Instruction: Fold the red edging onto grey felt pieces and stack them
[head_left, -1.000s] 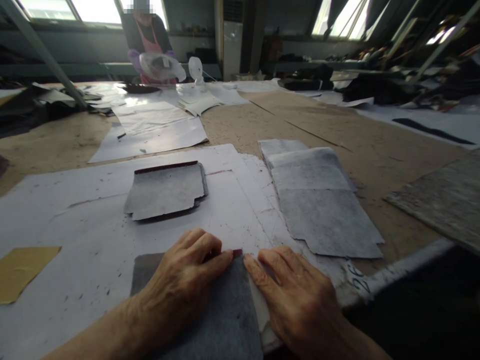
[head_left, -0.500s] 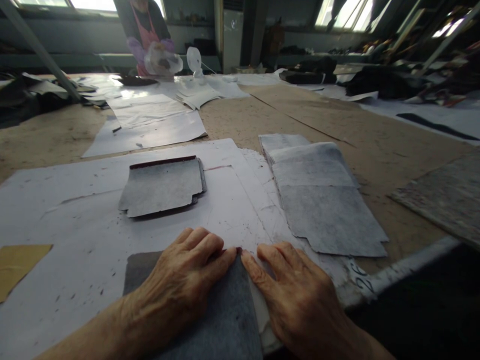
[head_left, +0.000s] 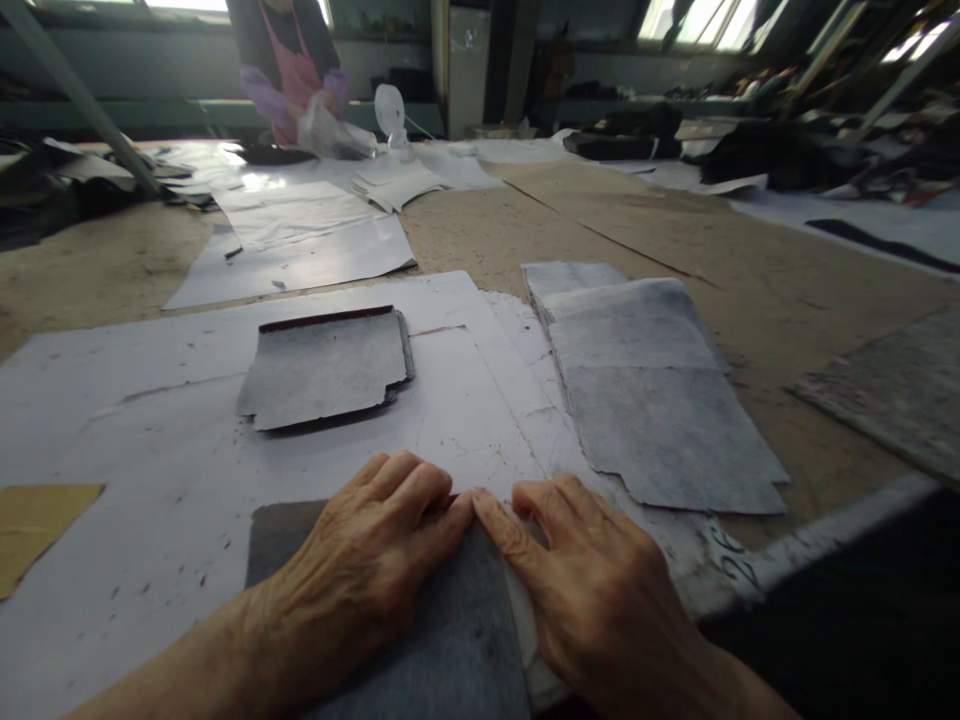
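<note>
A grey-backed sheet of material (head_left: 457, 640) lies at the table's near edge, with a bit of dark red showing along its far edge. My left hand (head_left: 367, 570) rests across it with curled fingers, its thumb pressing on the far edge near the right corner. Closed as well, my right hand (head_left: 600, 570) meets the left thumb at that corner with its thumb tip. The fingertips of both hands are mostly hidden. Beyond my left hand is a small stack of grey pieces with a dark red folded edge (head_left: 326, 370). A larger stack of notched grey sheets (head_left: 652, 410) lies beyond my right hand.
White paper (head_left: 172, 450) covers the near table, with a tan scrap (head_left: 41, 530) at left. A grey speckled board (head_left: 900, 390) lies at right, beside the table's edge (head_left: 847, 520). Across the table, a person in a pink apron (head_left: 296, 70) handles clear plastic near a small fan (head_left: 390, 110).
My right thumb has shifted slightly left, against the left thumb at the sheet's corner. Across the table, the person's hands and plastic have moved lower. The stacks lie as before.
</note>
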